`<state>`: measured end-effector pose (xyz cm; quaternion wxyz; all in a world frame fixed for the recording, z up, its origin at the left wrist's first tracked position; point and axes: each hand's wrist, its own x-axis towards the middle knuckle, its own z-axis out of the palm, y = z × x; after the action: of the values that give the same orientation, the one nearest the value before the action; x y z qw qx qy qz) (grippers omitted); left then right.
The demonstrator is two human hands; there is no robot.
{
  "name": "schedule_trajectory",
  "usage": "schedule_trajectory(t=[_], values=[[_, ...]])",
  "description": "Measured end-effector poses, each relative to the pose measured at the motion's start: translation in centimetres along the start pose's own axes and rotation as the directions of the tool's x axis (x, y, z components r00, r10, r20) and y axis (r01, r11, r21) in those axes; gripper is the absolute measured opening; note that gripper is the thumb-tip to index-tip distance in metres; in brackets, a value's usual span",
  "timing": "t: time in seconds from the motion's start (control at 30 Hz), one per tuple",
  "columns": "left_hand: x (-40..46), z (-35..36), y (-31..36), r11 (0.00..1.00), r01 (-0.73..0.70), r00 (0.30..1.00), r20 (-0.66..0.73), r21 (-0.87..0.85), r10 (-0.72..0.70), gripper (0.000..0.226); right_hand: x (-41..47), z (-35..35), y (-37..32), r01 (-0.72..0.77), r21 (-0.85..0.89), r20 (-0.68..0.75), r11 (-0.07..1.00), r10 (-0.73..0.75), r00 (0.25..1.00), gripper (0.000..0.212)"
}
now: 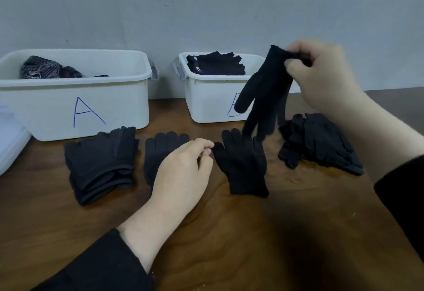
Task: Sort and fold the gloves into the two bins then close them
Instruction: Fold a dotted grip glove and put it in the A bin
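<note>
My right hand (321,77) pinches the cuff of a black knit glove (263,93), which hangs fingers-down in front of bin B (213,98). My left hand (183,173) hovers over the table with fingers loosely curled, its fingertips beside a flat black glove (243,166). Another flat black glove (158,153) lies partly under that hand. A stack of fingerless dark gloves (103,164) sits in front of bin A (75,105). Bin A holds grey patterned gloves (41,68). Bin B holds folded black gloves (215,63).
A heap of black gloves (321,141) lies on the wooden table (252,233) at the right. White lids (11,139) rest at the left edge. A grey wall stands right behind the bins.
</note>
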<state>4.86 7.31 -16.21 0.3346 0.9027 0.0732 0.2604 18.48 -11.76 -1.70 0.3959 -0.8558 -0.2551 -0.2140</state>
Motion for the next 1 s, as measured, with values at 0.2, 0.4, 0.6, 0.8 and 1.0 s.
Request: schedule_trajectory(t=[0.2, 0.4, 0.6, 0.8, 1.0], values=[[0.0, 0.1, -0.1, 0.998, -0.056, 0.998, 0.005, -0.004, 0.056, 0.027, -10.6, 4.1, 3.2, 0.198, -0.082, 0.103, 0.977, -0.189, 0.977, 0.028], [0.0, 1.1, -0.4, 0.971, -0.209, 0.963, 0.196, 0.116, 0.184, 0.025, -16.6, 5.9, 5.7, 0.139, -0.118, 0.452, 0.983, -0.071, 0.889, 0.028], [-0.3, 1.3, 0.0, 0.914, -0.310, 0.887, 0.426, 0.262, 0.179, 0.048, -16.3, 5.3, 6.2, 0.131, -0.050, 0.469, 0.990, -0.093, 0.878, 0.032], [-0.4, 1.3, -0.1, 0.907, -0.341, 0.883, 0.417, 0.247, 0.218, 0.055, -15.0, 3.6, 8.2, 0.097, -0.017, 0.560, 0.995, -0.071, 0.825, 0.038], [-0.5, 1.7, -0.1, 0.875, -0.440, 0.849, 0.409, 0.200, 0.334, 0.024, -15.0, 4.1, 8.7, 0.134, -0.031, 0.563, 0.990, -0.094, 0.821, 0.030]])
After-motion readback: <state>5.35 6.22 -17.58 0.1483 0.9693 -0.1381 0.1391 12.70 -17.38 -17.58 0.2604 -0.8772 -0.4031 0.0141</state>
